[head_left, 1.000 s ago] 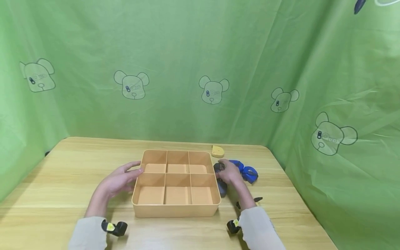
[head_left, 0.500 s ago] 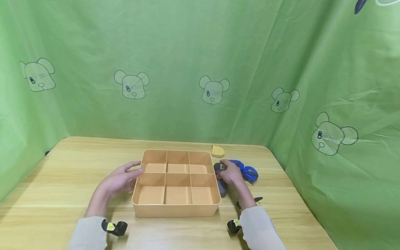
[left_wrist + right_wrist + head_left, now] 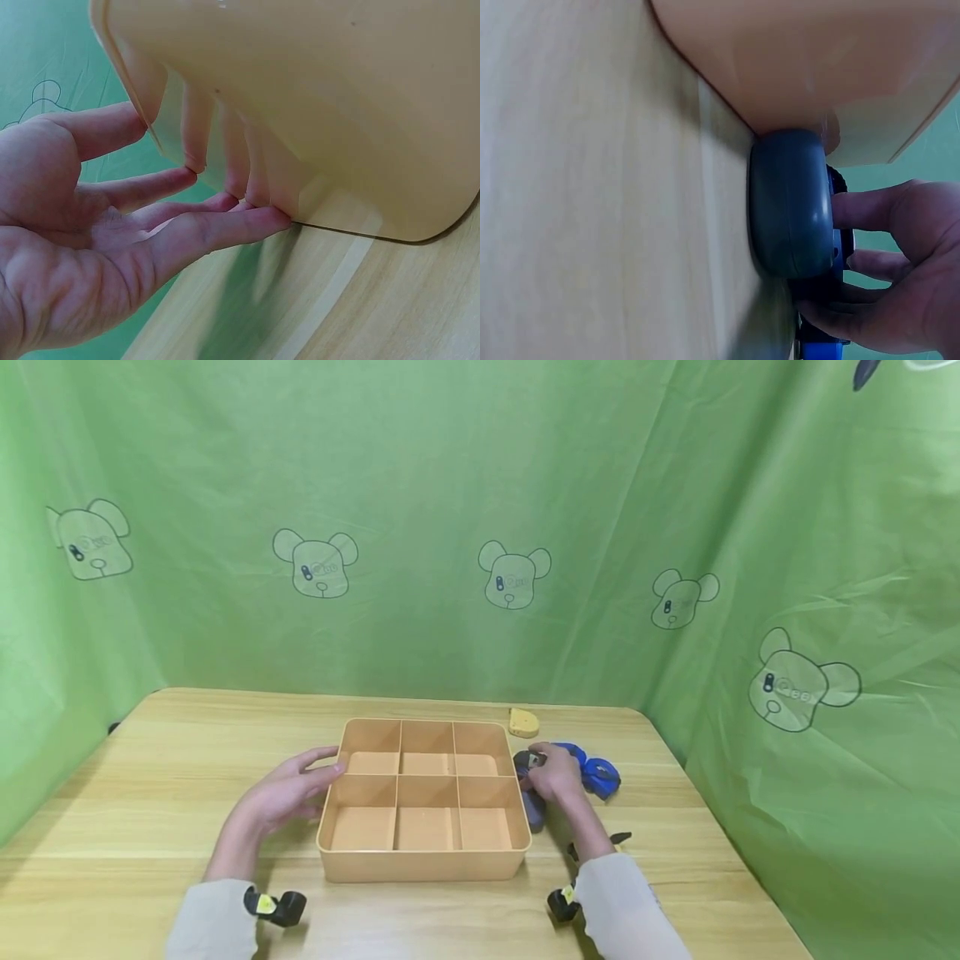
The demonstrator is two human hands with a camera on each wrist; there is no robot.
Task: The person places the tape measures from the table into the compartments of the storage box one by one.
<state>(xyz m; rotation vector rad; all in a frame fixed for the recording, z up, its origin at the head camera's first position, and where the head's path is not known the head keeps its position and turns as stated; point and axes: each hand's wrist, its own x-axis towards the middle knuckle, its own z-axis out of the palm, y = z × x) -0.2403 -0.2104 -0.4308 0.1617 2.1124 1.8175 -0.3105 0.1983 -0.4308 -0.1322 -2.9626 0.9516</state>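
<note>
"Tan plastic is forming the six-compartment box (image 3: 423, 866), which is standing upright on the wooden counter (image 3: 225, 727). How is the person's left grip (image 3: 288, 789) appearing?"

"It is resting spread and relaxed, its fingertips touching the box's left wall; it is grasping nothing."

"And the right grip (image 3: 557, 774)?"

"Beside the opposite wall, its thumb and fingers are curling partway round a black object (image 3: 529, 759). A rounded slate-grey object (image 3: 791, 202) is lying on the counter, close against that wall."

"What is occupying the surroundings?"

"Blue items (image 3: 602, 778) are lying right of that grip, a yellow D-shaped item (image 3: 523, 723) is lying near the box's far right corner, and a green curtain (image 3: 420, 460) is hanging behind."
</note>
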